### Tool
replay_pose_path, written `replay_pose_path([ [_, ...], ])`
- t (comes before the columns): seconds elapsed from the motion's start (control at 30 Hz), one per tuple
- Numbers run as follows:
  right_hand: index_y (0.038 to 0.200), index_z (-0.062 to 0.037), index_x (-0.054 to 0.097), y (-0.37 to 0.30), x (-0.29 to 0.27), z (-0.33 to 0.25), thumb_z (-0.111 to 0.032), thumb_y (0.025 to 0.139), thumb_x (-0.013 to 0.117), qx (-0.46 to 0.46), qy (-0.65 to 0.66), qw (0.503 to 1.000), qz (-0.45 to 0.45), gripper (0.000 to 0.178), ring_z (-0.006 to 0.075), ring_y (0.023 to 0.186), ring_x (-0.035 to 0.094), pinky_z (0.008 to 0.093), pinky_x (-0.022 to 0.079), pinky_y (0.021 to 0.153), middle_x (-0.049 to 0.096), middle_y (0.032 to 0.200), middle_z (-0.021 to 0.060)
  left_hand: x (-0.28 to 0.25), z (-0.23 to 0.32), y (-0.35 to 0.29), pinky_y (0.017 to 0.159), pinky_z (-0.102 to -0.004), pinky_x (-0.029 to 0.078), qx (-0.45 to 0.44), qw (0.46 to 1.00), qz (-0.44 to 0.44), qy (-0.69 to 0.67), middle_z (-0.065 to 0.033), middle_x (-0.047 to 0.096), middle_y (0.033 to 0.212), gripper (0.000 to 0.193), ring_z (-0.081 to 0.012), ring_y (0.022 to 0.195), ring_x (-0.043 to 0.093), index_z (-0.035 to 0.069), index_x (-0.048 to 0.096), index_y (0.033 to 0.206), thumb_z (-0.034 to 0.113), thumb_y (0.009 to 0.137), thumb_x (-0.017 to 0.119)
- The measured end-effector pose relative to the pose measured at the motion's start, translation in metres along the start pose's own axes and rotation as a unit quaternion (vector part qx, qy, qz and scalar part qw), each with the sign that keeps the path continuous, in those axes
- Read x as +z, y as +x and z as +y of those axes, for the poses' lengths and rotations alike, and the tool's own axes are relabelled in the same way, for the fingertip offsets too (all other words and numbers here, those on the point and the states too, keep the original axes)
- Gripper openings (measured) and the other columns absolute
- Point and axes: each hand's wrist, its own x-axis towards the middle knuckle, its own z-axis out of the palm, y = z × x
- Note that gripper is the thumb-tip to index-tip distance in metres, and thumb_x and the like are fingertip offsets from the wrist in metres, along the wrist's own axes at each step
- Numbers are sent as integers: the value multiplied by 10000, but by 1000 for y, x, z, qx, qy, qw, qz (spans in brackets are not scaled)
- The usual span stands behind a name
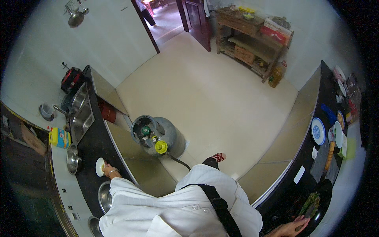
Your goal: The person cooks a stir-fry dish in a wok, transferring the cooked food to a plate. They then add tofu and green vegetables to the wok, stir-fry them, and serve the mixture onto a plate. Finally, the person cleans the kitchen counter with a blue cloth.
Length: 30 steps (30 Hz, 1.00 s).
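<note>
My left hand (109, 170), reaching out over the dark counter on the left, has its fingers closed on the rim of a small white bowl (100, 166). What lies in the bowl is too small to make out. On the right, my right hand (294, 228) is bent over the near edge of a dark wok (326, 201). Its fingertips are pinched beside the green food (310, 204) in the wok; what they grip is unclear. A wooden-handled spatula (329, 160) leans out over the wok's far side.
Metal bowls (72, 158) and a sink (83, 114) line the left counter, with a yellow jug (59, 137) behind. A gas cylinder (171, 136) stands on the floor ahead. Plates (318, 131) sit on the right counter. A wooden shelf (252, 37) stands beside the open door (197, 23).
</note>
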Motion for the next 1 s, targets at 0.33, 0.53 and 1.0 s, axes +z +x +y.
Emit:
replay_pose_path([
  [0.33,1109,29,547,8,-18,18,-214,909,483,69,-108,991,-37,322,287,991,575,379,504,832,551,1131,177,-15,28,-55,743,-358,514,105,907,28,407,-278,541,1005,472,-319,881,581,-153,496,969,301,838,482],
  [0.53,1130,31,528,8,-27,23,-224,910,480,74,-101,991,-47,340,297,1014,563,385,496,848,545,1140,179,3,29,-82,812,-399,465,64,917,73,388,-275,483,1093,485,-350,977,525,-79,446,1089,328,831,505],
  [1.0,1150,69,478,7,-37,23,-192,910,481,94,-40,994,-39,355,308,1025,550,361,493,845,509,1180,166,134,-61,-390,427,-221,308,131,789,-593,99,38,377,577,221,-61,495,356,107,398,679,148,840,544],
])
